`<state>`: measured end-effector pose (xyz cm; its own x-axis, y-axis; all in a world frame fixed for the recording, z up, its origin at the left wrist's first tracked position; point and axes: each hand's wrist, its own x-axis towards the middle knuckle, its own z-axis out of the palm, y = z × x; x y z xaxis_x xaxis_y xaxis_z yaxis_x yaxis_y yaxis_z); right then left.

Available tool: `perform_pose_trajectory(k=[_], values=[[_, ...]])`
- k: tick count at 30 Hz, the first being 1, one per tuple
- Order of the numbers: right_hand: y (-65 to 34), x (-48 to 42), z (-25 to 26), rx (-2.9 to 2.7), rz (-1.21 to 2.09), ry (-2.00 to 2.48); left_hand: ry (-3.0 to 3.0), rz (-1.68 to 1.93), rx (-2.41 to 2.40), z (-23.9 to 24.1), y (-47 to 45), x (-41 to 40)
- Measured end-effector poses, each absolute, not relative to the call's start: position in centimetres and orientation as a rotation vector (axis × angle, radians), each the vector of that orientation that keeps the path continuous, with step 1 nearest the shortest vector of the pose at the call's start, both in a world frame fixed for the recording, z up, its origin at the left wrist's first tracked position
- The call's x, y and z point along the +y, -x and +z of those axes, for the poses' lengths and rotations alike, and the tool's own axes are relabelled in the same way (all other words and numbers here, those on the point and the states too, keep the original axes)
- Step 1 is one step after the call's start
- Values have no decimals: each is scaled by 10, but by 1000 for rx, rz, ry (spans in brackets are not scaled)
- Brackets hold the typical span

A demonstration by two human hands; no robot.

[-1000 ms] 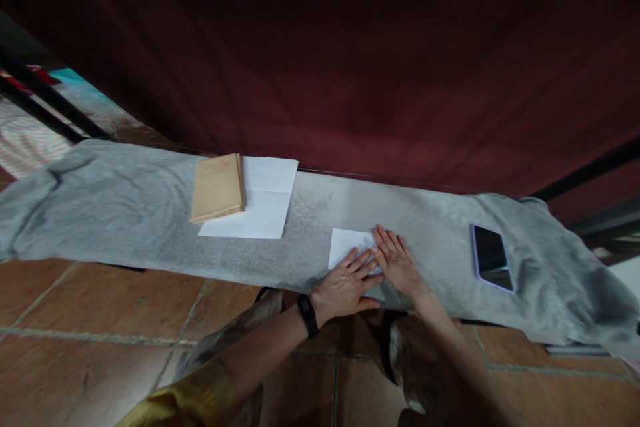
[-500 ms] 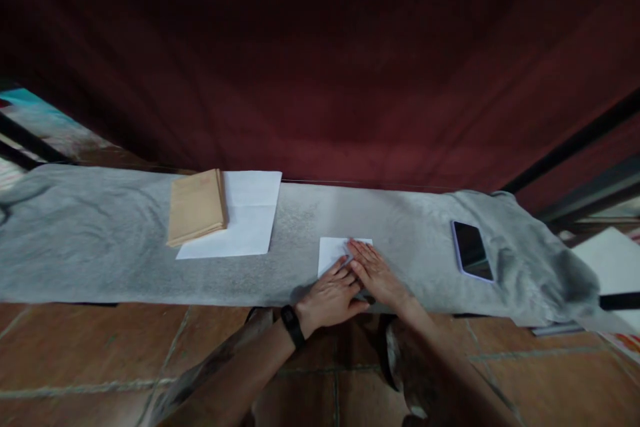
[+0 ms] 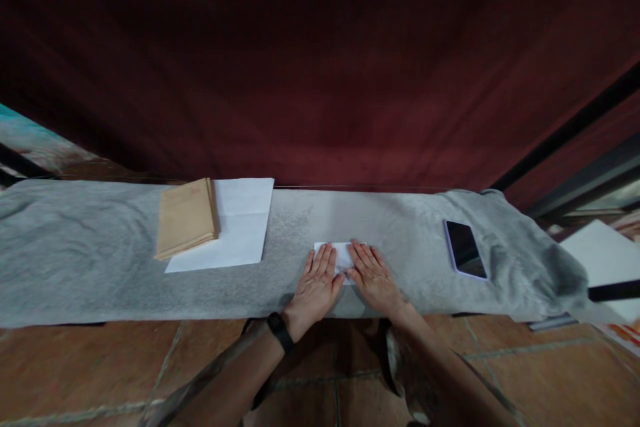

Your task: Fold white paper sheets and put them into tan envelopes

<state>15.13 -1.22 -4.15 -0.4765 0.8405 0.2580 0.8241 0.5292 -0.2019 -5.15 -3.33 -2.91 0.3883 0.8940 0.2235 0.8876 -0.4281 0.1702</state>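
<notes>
A small piece of white paper (image 3: 343, 257), apparently folded, lies on the grey cloth cover (image 3: 300, 220) in front of me. My left hand (image 3: 317, 285) rests flat over its left part, fingers stretched out and pointing away from me. On its right part lies my right hand (image 3: 374, 278), also flat with the fingers extended. The two thumbs come close together near the paper's near edge. Between the hands the middle of the paper shows; both its sides are hidden beneath the fingers.
To the left, a stack of folded brown paper (image 3: 186, 217) partly covers a larger white sheet (image 3: 245, 213). A phone (image 3: 466, 249) with a pale purple edge lies to the right. A dark red curtain (image 3: 320, 80) hangs behind; tiled floor (image 3: 75, 367) lies below.
My left hand has moved left and away from me, off its place beside the right hand, onto the paper's left part. The hands now lie apart, and the view has shifted slightly.
</notes>
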Motion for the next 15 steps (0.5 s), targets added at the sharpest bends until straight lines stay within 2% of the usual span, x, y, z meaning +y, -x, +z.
perform_pose_trajectory(k=[8, 15], values=[[-152, -20, -40, -2373, 6, 1482, -2562, 417, 1784, -35, 51, -26], [-162, -15, -39, -2376, 90, 1552, -2602, 359, 1689, -34, 61, -24]])
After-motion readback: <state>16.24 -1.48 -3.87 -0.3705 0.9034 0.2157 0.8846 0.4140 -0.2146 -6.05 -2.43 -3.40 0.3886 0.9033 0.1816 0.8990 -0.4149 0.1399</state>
